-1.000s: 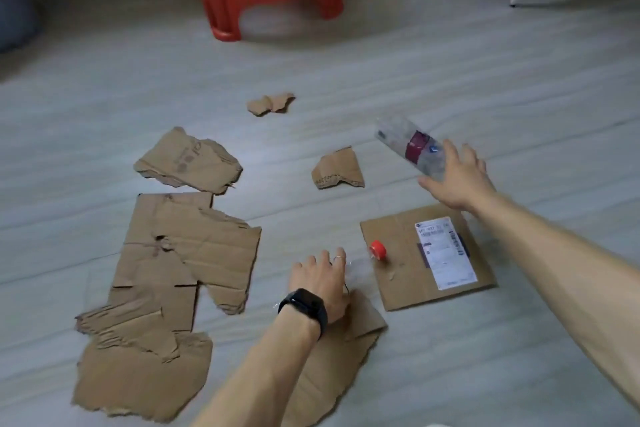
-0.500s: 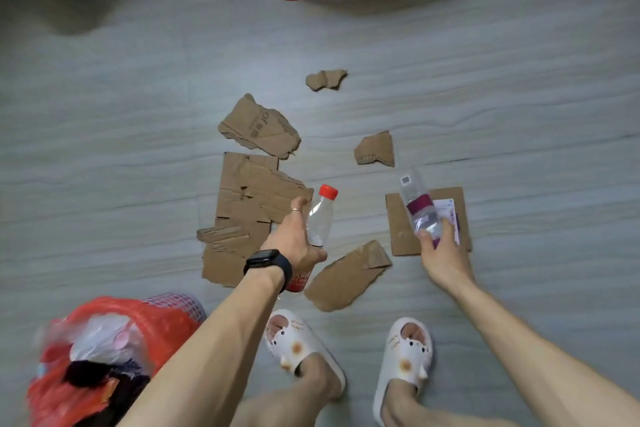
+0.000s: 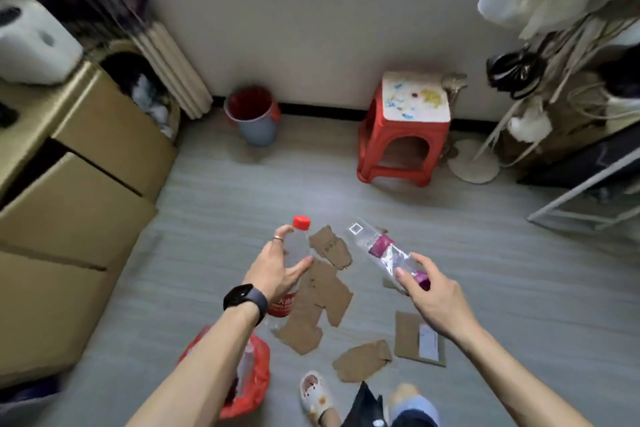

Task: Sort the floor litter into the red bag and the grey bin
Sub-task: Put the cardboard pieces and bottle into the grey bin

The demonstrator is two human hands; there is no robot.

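My left hand (image 3: 273, 270) grips a clear plastic bottle with a red cap (image 3: 300, 239) and red label, held upright. My right hand (image 3: 429, 295) holds a crushed clear bottle with a purple label (image 3: 381, 246), tilted up and to the left. Torn cardboard pieces (image 3: 322, 302) lie on the floor below both hands, and one flat piece carries a white shipping label (image 3: 419, 343). The red bag (image 3: 256, 378) sits low on the floor under my left forearm. A grey bin with a red liner (image 3: 258, 128) stands by the far wall.
Stacked cardboard boxes (image 3: 79, 191) fill the left side. A red plastic stool (image 3: 405, 135) stands near the far wall, with a fan base (image 3: 472, 163) and a white rack (image 3: 588, 191) to its right. My slippered feet (image 3: 317, 392) are at the bottom.
I have stood up and the view has lifted to show the wall, bin and boxes. Both hands rose from the floor, each carrying its bottle.
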